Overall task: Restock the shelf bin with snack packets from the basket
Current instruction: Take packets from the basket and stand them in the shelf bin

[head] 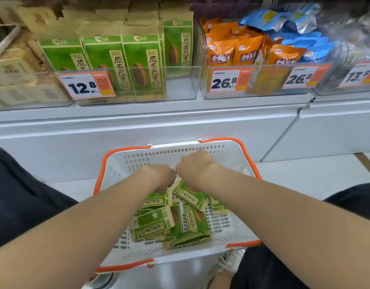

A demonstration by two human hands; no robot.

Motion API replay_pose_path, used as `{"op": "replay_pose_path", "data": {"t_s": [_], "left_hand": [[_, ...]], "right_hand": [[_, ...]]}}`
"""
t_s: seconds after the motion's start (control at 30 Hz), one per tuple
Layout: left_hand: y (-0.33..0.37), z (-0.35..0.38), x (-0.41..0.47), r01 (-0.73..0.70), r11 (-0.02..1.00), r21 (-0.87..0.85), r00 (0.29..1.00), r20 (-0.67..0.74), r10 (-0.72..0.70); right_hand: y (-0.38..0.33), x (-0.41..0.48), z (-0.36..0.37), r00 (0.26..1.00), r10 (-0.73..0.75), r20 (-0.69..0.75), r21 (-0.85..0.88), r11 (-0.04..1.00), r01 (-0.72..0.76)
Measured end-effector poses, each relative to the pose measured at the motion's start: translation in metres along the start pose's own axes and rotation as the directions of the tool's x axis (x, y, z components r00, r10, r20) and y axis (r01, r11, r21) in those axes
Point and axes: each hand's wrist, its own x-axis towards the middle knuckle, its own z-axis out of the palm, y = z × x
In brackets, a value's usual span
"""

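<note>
A white basket with orange handles sits on the floor in front of me, holding several green snack packets. My left hand and my right hand both reach down into the basket, backs toward the camera. My right hand grips the top edge of a tilted green packet. My left hand's fingers curl down onto a packet below it; the fingers themselves are hidden. On the shelf above stands a clear bin with upright green packets, its right part bare.
A price tag 12.8 hangs on the bin's front. To the right, another clear bin holds orange and blue packets. Brown packets fill the bin at left. A white shelf base runs behind the basket. My knees flank the basket.
</note>
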Motion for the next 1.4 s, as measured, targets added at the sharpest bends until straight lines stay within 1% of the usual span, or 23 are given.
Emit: {"op": "replay_pose_path", "data": {"t_s": [0.13,0.23,0.37,0.5,0.6,0.7,0.77,0.97,1.1,1.17,1.23,1.27,1.33,1.4], "left_hand": [[0.005,0.042,0.012,-0.048,0.998,0.028,0.995,0.089,0.045],[0.006,0.068,0.016,-0.129,0.989,0.070,0.983,0.141,0.118],[0.009,0.088,0.023,-0.206,0.970,0.131,0.969,0.166,0.183],[0.014,0.094,0.027,-0.227,0.950,0.214,0.965,0.185,0.188],[0.016,0.101,0.028,-0.222,0.932,0.288,0.963,0.212,0.164],[0.017,0.107,0.027,-0.241,0.927,0.288,0.959,0.219,0.181],[0.020,0.110,0.027,-0.239,0.933,0.270,0.961,0.205,0.187],[0.029,0.115,0.026,-0.204,0.934,0.294,0.976,0.138,0.170],[0.026,0.117,0.031,-0.255,0.928,0.273,0.966,0.035,0.255],[0.026,0.115,0.033,-0.247,0.929,0.276,0.963,-0.038,0.267],[0.026,0.106,0.030,-0.231,0.945,0.231,0.962,-0.088,0.257],[0.025,0.100,0.029,-0.223,0.960,0.169,0.966,-0.092,0.241],[0.018,0.090,0.031,-0.198,0.980,-0.010,0.978,-0.077,0.196],[0.009,0.082,0.032,-0.163,0.964,-0.213,0.985,-0.089,0.147]], "right_hand": [[-0.010,0.007,0.014,0.993,-0.087,0.078,-0.034,0.995,0.090],[-0.012,0.010,0.018,0.981,-0.140,0.137,-0.021,0.989,0.145],[-0.013,0.016,0.016,0.976,-0.181,0.119,-0.008,0.983,0.183],[-0.018,0.022,0.017,0.972,-0.209,0.107,-0.007,0.978,0.211],[-0.025,0.024,0.020,0.969,-0.218,0.118,-0.016,0.975,0.222],[-0.027,0.024,0.021,0.964,-0.238,0.119,-0.011,0.970,0.241],[-0.027,0.023,0.020,0.961,-0.249,0.116,-0.010,0.968,0.252],[-0.031,0.023,0.024,0.964,-0.233,0.129,-0.026,0.971,0.238],[-0.033,0.023,0.027,0.962,-0.229,0.146,-0.037,0.971,0.237],[-0.032,0.022,0.025,0.961,-0.235,0.146,-0.036,0.970,0.242],[-0.031,0.021,0.024,0.961,-0.230,0.152,-0.037,0.971,0.238],[-0.030,0.020,0.022,0.963,-0.222,0.152,-0.037,0.972,0.230],[-0.028,0.018,0.019,0.968,-0.207,0.145,-0.022,0.977,0.212],[-0.023,0.015,0.012,0.970,-0.202,0.137,0.017,0.979,0.201]]}}
